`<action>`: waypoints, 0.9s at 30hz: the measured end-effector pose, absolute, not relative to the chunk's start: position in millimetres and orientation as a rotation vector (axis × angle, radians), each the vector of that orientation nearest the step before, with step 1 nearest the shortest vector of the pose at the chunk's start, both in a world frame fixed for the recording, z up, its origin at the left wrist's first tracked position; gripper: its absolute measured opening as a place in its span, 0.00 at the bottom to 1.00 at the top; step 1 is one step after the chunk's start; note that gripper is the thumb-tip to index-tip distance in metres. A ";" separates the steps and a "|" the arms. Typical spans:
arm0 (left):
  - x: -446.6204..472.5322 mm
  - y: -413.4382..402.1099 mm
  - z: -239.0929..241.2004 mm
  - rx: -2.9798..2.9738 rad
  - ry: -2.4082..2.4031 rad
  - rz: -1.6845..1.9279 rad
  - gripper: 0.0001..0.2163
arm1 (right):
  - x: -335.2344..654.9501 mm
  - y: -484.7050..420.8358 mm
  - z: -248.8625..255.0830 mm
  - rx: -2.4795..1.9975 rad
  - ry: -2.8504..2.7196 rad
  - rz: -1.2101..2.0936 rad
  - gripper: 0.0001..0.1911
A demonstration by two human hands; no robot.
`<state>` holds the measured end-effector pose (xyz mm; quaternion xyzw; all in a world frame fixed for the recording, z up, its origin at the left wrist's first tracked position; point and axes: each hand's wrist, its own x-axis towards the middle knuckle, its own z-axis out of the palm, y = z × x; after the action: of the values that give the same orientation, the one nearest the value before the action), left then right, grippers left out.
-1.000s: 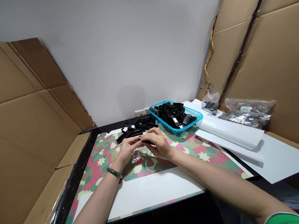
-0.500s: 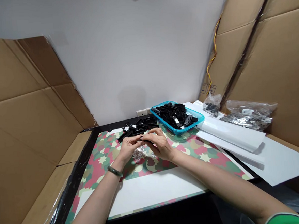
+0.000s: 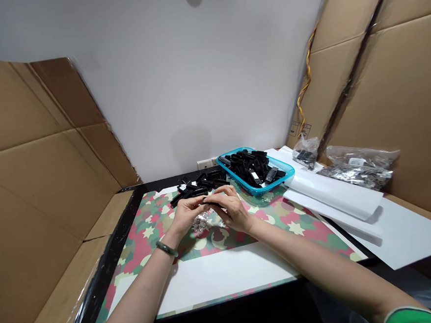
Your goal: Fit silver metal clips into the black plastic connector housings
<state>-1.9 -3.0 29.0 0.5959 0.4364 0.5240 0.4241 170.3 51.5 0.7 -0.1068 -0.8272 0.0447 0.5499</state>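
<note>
My left hand [image 3: 185, 216] and my right hand [image 3: 232, 210] meet over the camouflage-patterned mat [image 3: 149, 220], fingers pinched together on a small black plastic part [image 3: 211, 202] held between them. Just below the hands lies a little heap of shiny metal pieces [image 3: 201, 224]. A green bangle sits on my left wrist. Behind the hands a loose pile of black parts [image 3: 198, 185] lies on the mat. A turquoise basket [image 3: 256, 188] full of more black parts stands to the right of that pile.
Cardboard walls [image 3: 34, 164] enclose the desk on the left and right. White sheets [image 3: 336, 195] lie at the right, with two clear bags of parts [image 3: 356, 166] on them. A white sheet [image 3: 223, 274] covers the mat's near side. Yellow wires [image 3: 304, 84] hang at the back right.
Both hands stay in the same spot, with only small finger movements on the black part. The camera view has shifted slightly.
</note>
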 end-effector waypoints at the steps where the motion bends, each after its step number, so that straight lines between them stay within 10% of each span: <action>1: -2.0 -2.1 28.7 1.481 1.091 1.317 0.15 | 169.8 52.1 0.4 -0.245 -1.946 0.126 0.12; 16: -0.8 11.3 3.6 1.492 1.323 1.661 0.15 | 160.9 62.0 -8.6 -0.624 -1.578 1.562 0.22; 27: 2.9 1.7 10.1 1.761 1.405 1.733 0.07 | 158.2 53.5 -6.6 -0.603 -1.591 1.595 0.23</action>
<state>2.9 1.7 10.1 0.6127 0.4888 0.6028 0.1491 158.2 53.5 -6.6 -0.2378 -0.6271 0.6286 0.3937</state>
